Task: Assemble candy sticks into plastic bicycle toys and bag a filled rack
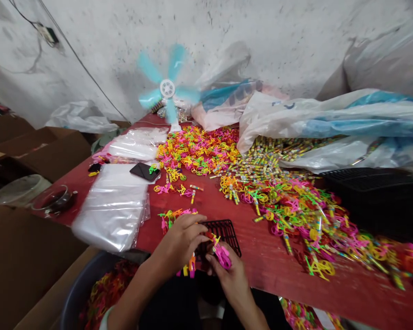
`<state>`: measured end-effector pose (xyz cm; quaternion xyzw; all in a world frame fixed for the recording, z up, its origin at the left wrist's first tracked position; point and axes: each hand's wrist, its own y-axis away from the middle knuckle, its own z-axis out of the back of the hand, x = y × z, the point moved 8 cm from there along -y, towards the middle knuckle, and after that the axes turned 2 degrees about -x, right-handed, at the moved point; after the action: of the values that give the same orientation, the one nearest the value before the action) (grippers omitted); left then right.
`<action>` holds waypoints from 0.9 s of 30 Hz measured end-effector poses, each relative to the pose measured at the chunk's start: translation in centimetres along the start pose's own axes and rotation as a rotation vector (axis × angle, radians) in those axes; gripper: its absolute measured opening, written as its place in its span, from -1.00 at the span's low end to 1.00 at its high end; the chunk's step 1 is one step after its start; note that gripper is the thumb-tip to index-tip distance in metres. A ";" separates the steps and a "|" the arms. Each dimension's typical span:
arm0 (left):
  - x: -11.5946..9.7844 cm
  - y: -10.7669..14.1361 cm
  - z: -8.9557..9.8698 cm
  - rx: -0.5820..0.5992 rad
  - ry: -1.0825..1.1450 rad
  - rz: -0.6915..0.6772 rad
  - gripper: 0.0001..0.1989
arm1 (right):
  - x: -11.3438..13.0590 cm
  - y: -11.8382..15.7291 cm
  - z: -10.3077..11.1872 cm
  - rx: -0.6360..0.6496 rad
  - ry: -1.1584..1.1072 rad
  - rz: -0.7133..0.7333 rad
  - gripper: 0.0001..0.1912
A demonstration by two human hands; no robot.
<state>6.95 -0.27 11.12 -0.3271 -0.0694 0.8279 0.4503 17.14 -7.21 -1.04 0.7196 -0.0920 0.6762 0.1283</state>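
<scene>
My left hand [186, 233] is over the near edge of the red table, fingers curled and closed; what they pinch, if anything, is hidden. My right hand [232, 275] pinches a small bundle of plastic toys [223, 256], mostly pink with yellow and red bits at its upper end, close to my left fingertips. Beneath both hands lies a black slotted rack [229, 231], partly covered by them. Colourful toy pieces [172, 216] line its left side behind my left hand, and more orange and pink pieces [192, 266] hang below that hand.
A large heap of bright toys [296, 206] and printed tubes [268, 158] spreads across the table. Clear plastic bags [113, 201], a phone [144, 171] and a spinning fan [167, 88] stand left and back. Black trays [358, 178] are right; a tub [70, 293] sits lower left.
</scene>
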 end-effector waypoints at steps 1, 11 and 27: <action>0.2 0.4 0.5 -0.052 -0.027 -0.015 -0.84 | -0.7 0.1 -0.1 -0.015 0.017 -0.001 -0.67; 2.1 1.6 -0.4 -0.008 -0.123 0.049 -0.72 | 0.3 0.4 -2.3 -0.044 0.419 0.410 -0.84; 0.3 1.7 -1.1 0.116 -0.227 0.049 -0.61 | 0.8 -1.1 -3.7 0.137 0.781 0.330 -0.70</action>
<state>6.34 -1.17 9.42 -0.2064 -0.0637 0.8730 0.4372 13.96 -5.00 -0.13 0.3919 -0.1053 0.9140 -0.0048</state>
